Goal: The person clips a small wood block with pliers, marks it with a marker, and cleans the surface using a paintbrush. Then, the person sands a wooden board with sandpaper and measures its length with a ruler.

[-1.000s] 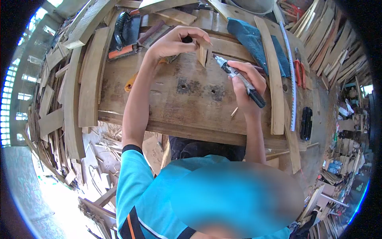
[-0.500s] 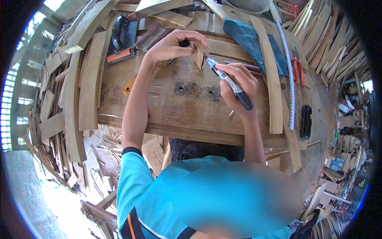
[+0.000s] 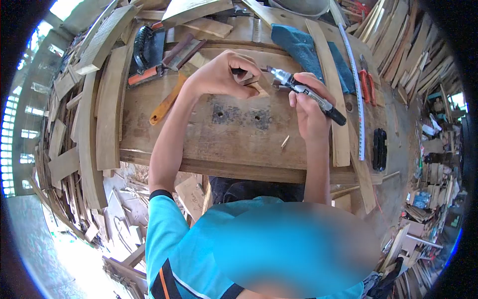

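My left hand (image 3: 226,74) is closed on a small wooden piece (image 3: 259,90), its thumb and fingers pinching it above the workbench (image 3: 199,142). A silver and black marker (image 3: 311,94) is gripped in my right hand (image 3: 313,102); its tip points left, a little right of the wooden piece, with a visible gap. Near my left forearm lies a tool with an orange-yellow handle (image 3: 167,106). A thin wood sliver (image 3: 285,141) rests on the bench below my right hand.
Long boards (image 3: 109,114) line the left side. A black tool with orange edging (image 3: 148,50) lies at the upper left. On the right are a blue cloth (image 3: 298,47), a long plank (image 3: 332,107), a white ruler (image 3: 359,109), red-handled pliers (image 3: 367,87) and a black object (image 3: 380,150).
My left hand has moved down and turned the wooden piece from upright to slanted. My right hand and the marker have shifted right, away from the piece.
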`<state>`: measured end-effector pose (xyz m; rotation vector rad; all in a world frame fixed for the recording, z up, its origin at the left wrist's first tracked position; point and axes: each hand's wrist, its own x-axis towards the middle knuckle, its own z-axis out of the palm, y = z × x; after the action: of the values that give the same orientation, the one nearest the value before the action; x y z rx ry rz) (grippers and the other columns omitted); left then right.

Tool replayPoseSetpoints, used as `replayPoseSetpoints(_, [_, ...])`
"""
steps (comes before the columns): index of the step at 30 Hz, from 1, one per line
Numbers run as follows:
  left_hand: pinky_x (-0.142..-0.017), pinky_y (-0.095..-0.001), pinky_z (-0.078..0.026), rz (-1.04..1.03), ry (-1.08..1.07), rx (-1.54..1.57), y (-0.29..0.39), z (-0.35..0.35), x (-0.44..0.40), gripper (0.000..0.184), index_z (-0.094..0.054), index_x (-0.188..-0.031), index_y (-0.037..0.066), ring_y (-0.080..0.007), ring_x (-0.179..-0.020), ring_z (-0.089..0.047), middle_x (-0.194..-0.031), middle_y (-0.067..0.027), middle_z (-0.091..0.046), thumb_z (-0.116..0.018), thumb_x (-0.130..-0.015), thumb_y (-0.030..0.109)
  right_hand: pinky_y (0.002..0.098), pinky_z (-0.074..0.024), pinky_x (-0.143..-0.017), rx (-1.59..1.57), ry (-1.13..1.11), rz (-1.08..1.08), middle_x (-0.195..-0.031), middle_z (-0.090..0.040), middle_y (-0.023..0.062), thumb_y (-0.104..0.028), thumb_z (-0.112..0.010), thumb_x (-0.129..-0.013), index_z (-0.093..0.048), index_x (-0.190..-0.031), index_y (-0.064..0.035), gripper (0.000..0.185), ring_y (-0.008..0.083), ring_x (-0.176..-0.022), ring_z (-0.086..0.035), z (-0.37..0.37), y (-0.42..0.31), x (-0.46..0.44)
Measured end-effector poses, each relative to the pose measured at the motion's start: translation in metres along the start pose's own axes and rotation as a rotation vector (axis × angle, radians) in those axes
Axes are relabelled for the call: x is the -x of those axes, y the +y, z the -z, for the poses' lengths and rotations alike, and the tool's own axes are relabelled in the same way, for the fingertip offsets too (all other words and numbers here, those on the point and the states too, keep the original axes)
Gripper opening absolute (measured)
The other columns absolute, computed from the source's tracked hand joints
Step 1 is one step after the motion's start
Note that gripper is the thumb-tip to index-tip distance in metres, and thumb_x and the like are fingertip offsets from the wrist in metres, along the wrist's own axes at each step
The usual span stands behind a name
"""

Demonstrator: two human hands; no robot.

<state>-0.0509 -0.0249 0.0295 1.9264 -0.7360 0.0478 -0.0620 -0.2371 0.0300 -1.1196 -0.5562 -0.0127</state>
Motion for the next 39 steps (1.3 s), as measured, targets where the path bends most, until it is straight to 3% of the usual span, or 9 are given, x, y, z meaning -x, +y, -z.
replayPoseSetpoints(3, [-0.055,-0.0238,-0.038,-0.083,0.039,-0.078,0.0081,-0.0027,-0.0008,0.024,-0.064,-0.08,0.002,-0.0105,-0.063,-0.049,-0.07,-0.0026,-0.057,-0.07,-0.057,0.006,0.0257,-0.0417,-0.058,-0.177,-0.072,-0.133,-0.096,-0.051,0.0118,-0.001,-0.046,-0.069,-0.056,-0.097,0.0083,0.031,0.0144,-0.074,-0.049,0.0087,0.0035,-0.0001])
replayPoseSetpoints(10, [-0.064,-0.0278,-0.042,-0.13,0.06,-0.12,0.007,-0.0024,-0.0018,0.031,-0.066,-0.084,0.005,-0.0159,-0.07,-0.053,-0.076,-0.0048,-0.061,-0.068,-0.054,0.004,0.0244,-0.0407,-0.057,-0.103,-0.115,-0.198,-0.093,-0.052,0.013,-0.001,-0.046,-0.066,-0.057,-0.092,0.0087,0.031,0.0154,-0.069,-0.049,0.0068,0.0027,-0.0009])
replayPoseSetpoints(16, [-0.068,-0.0288,-0.041,-0.14,0.079,-0.122,0.0065,-0.0021,-0.0015,0.031,-0.067,-0.084,0.006,-0.0174,-0.073,-0.054,-0.077,-0.0054,-0.061,-0.068,-0.052,0.004,0.0243,-0.04,-0.056,-0.031,-0.115,-0.178,-0.091,-0.052,0.0132,-0.001,-0.046,-0.064,-0.058,-0.09,0.0083,0.029,0.0162,-0.066,-0.049,0.0044,0.0023,-0.0015])
replayPoseSetpoints(19, [-0.066,-0.0289,-0.042,-0.141,0.08,-0.146,0.0059,-0.0017,-0.0014,0.03,-0.067,-0.083,0.007,-0.0168,-0.071,-0.053,-0.075,-0.0051,-0.06,-0.068,-0.053,0.005,0.0223,-0.0416,-0.056,-0.014,-0.098,-0.16,-0.08,-0.057,0.0086,-0.001,-0.05,-0.063,-0.062,-0.084,0.0039,0.025,0.0114,-0.064,-0.052,0.0044,0.0026,-0.0027])
replayPoseSetpoints(24, [-0.062,-0.0287,-0.042,-0.079,0.055,-0.215,0.0067,-0.0016,-0.0005,0.028,-0.067,-0.081,0.007,-0.0172,-0.067,-0.053,-0.07,-0.0044,-0.058,-0.067,-0.053,0.006,0.0239,-0.041,-0.069,0.344,-0.153,-0.006,-0.078,-0.056,0.0073,-0.003,-0.053,-0.06,-0.065,-0.082,-0.0011,0.025,0.0135,-0.074,-0.052,0.0055,0.004,-0.0025])
replayPoseSetpoints(25, [-0.06,-0.0287,-0.042,-0.082,0.059,-0.239,0.0063,-0.0019,-0.0004,0.028,-0.067,-0.081,0.008,-0.0174,-0.066,-0.053,-0.068,-0.0043,-0.057,-0.067,-0.053,0.007,0.0239,-0.041,-0.069,0.343,-0.152,-0.007,-0.078,-0.056,0.0073,-0.003,-0.053,-0.06,-0.065,-0.082,-0.0011,0.025,0.0135,-0.074,-0.052,0.0052,0.004,-0.0026])
replayPoseSetpoints(27, [-0.062,-0.0288,-0.043,-0.082,0.064,-0.258,0.0074,-0.002,-0.0002,0.028,-0.067,-0.081,0.008,-0.0183,-0.067,-0.053,-0.069,-0.0045,-0.057,-0.067,-0.052,0.007,0.0205,-0.0367,-0.056,0.456,-0.201,0.085,-0.081,-0.05,0.0054,-0.001,-0.051,-0.061,-0.063,-0.081,0.0017,0.024,0.0108,-0.063,-0.048,0.0047,0.0031,-0.0033])
replayPoseSetpoints(39, [-0.069,-0.03,-0.044,-0.15,0.073,-0.316,0.006,0.0018,-0.0003,0.032,-0.067,-0.082,0.008,-0.0209,-0.073,-0.056,-0.077,-0.0062,-0.061,-0.066,-0.051,0.006,0.022,-0.0372,-0.06,0.486,-0.189,0.09,-0.077,-0.05,0.0046,-0.003,-0.052,-0.06,-0.064,-0.079,-0.0009,0.023,0.0104,-0.068,-0.048,0.0043,0.0022,-0.0032])
